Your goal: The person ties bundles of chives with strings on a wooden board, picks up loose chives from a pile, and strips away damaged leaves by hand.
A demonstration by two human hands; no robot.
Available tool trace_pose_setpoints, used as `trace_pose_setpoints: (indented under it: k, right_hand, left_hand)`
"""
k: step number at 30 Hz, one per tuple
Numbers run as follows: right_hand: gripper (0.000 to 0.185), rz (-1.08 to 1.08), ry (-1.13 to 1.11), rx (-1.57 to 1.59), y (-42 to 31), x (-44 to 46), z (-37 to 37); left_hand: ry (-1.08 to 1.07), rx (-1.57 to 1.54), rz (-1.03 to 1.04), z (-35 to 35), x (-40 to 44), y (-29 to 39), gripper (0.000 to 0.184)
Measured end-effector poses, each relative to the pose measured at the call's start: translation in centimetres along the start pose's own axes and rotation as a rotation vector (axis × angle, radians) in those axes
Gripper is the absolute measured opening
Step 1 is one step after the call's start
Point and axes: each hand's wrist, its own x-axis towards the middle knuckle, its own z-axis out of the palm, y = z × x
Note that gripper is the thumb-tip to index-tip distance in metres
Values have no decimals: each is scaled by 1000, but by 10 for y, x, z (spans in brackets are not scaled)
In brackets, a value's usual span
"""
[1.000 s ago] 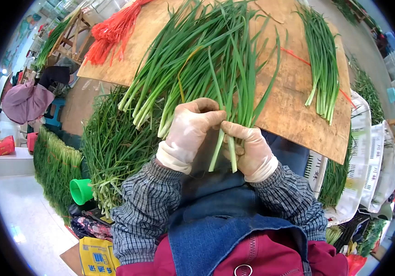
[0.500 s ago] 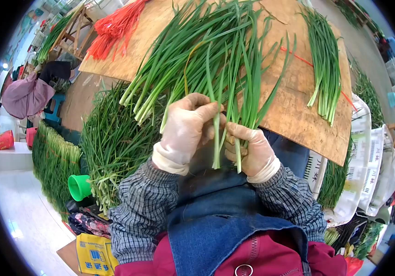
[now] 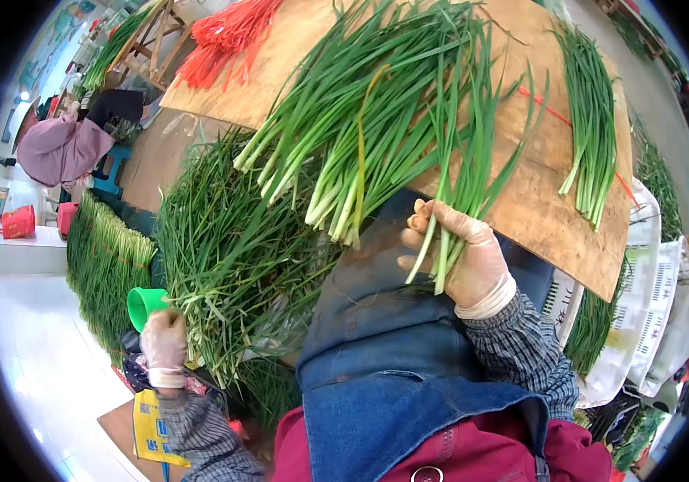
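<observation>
My right hand (image 3: 473, 253), in a thin pale glove, pinches a small bunch of garlic chives (image 3: 473, 161) near their white-green stalk ends. The leaves of this bunch stretch up over the board. Low on the left, my left hand (image 3: 165, 344), gloved too, is closed beside the rim of a green plastic cup (image 3: 144, 304). Whatever its fingers hold, if anything, I cannot make out. A large loose pile of chives (image 3: 360, 120) lies on the wooden board (image 3: 521, 189), stalk ends toward me, with one yellowed leaf (image 3: 360, 161) on top.
A tied-looking bunch of chives (image 3: 589, 128) lies on the board's right beside a red strip (image 3: 549, 108). Red ties (image 3: 228, 40) are heaped at the far left corner. Leafy trimmings (image 3: 232, 249) pile below. White crates (image 3: 650, 305) stand right. Another person (image 3: 63, 149) sits at left.
My left hand has let go of the chives and moved down left to the green cup. My right hand keeps its bunch. The view has shifted slightly.
</observation>
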Motion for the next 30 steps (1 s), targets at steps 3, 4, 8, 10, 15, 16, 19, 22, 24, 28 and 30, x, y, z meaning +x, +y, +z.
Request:
trace_pose_setpoints:
  k: [3, 4, 8, 10, 15, 16, 19, 22, 24, 28, 30]
  right_hand:
    - [25, 7, 49, 46, -4, -3, 8]
    - [25, 27, 27, 51, -5, -2, 7]
    - [25, 31, 23, 34, -5, -1, 12]
    - [24, 39, 18, 17, -3, 2, 9]
    - [23, 36, 57, -4, 1, 6, 7]
    - [23, 38, 67, -6, 0, 6, 7]
    - [21, 26, 87, -14, 0, 8, 6]
    - [19, 10, 115, -27, 2, 8, 7]
    - [19, 1, 133, -33, 2, 8, 7]
    - [17, -7, 146, -21, 3, 9, 4]
    - [17, -5, 142, -5, 2, 9, 4]
  left_hand:
    - [107, -799, 253, -24, 12, 122, 9]
    - [127, -876, 367, -28, 17, 153, 13]
    - [297, -458, 497, -27, 46, 240, 34]
    - [280, -330, 403, -17, 64, 255, 44]
    - [142, -507, 372, 6, 81, 260, 21]
    - [139, -543, 368, 6, 82, 258, 20]
    - [100, -648, 348, 2, 82, 256, 17]
    - [-37, -808, 325, 1, 87, 255, 18]
    - [-126, -927, 286, -2, 90, 251, 18]
    - [-276, -1151, 176, -42, 69, 224, 15]
    - [-119, -1185, 80, -58, 50, 189, 16]
